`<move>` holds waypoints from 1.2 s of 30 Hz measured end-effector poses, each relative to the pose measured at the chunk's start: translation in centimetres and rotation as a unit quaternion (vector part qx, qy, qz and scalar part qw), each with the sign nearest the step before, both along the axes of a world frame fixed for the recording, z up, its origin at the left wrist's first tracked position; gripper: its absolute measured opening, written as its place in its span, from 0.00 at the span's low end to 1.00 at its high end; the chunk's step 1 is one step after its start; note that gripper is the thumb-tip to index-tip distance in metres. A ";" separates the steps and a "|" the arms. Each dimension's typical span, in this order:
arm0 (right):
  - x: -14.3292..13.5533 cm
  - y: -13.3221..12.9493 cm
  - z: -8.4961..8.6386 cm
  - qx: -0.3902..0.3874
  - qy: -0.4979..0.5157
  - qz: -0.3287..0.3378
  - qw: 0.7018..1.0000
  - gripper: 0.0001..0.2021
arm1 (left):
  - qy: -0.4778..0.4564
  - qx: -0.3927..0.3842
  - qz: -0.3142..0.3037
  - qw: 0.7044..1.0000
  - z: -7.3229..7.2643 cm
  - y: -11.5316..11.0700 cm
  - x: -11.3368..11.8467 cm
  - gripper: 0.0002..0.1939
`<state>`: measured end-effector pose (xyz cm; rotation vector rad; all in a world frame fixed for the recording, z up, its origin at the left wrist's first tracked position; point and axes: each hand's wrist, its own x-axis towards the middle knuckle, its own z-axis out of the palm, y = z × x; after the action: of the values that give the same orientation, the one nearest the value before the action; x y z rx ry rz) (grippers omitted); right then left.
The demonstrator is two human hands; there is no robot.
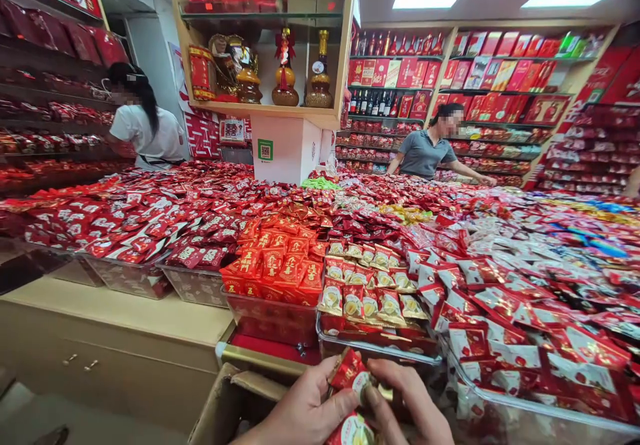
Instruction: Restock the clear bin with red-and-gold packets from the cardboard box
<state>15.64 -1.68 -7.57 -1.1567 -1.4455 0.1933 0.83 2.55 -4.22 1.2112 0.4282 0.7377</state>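
Low in the head view, both hands are close together over an open cardboard box (216,401). My left hand (303,408) is closed on a small red candy packet (349,373) with a pale round picture on it. The fingers of my right hand (413,398) pinch the other side of the packets; a gold edge shows beneath them. Another red-and-gold packet (353,430) sits lower between the hands, partly cut off by the frame. Just beyond lies a clear tub (380,346) with similar red-and-gold packets (370,305) in rows.
Left of that tub is one with orange-red packets (275,265); to the right, a wide tub (550,411) holds red-and-white packets. A cream cabinet (125,338) stands left. A white pillar (277,158) rises behind. Two people (147,125) (430,148) stand across the counter.
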 end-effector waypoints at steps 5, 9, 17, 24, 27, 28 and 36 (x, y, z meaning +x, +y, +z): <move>0.5 -0.6 0.7 -0.136 0.109 0.038 0.984 0.08 | 0.015 -0.076 0.036 0.996 0.2 -0.6 0.3 0.20; 0.0 -0.7 0.3 -0.169 0.173 0.058 0.969 0.10 | 0.032 -0.072 0.058 0.995 -0.1 -0.5 0.4 0.26; 0.5 -0.3 0.2 -0.131 0.106 0.094 0.981 0.08 | 0.035 -0.048 0.051 0.997 -0.9 -0.2 0.4 0.28; 1.0 -0.4 0.9 -0.069 -0.025 0.058 0.996 0.05 | 0.033 -0.044 0.046 0.997 -0.9 -0.3 0.4 0.29; 2.6 0.1 3.2 0.012 -0.181 0.008 0.983 0.05 | 0.037 -0.047 0.043 0.997 -1.2 -0.1 0.4 0.30; 3.3 0.5 4.3 0.029 -0.247 -0.019 0.969 0.07 | 0.034 -0.049 0.039 0.997 -1.3 0.0 0.4 0.31; 6.6 6.8 11.7 -0.268 -0.542 -0.162 0.780 0.08 | 0.029 -0.028 0.016 0.999 -2.0 0.1 0.4 0.30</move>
<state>22.27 5.11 4.15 -2.1713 -2.2077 -0.4196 1.23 2.63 -6.27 1.1782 0.5149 0.7153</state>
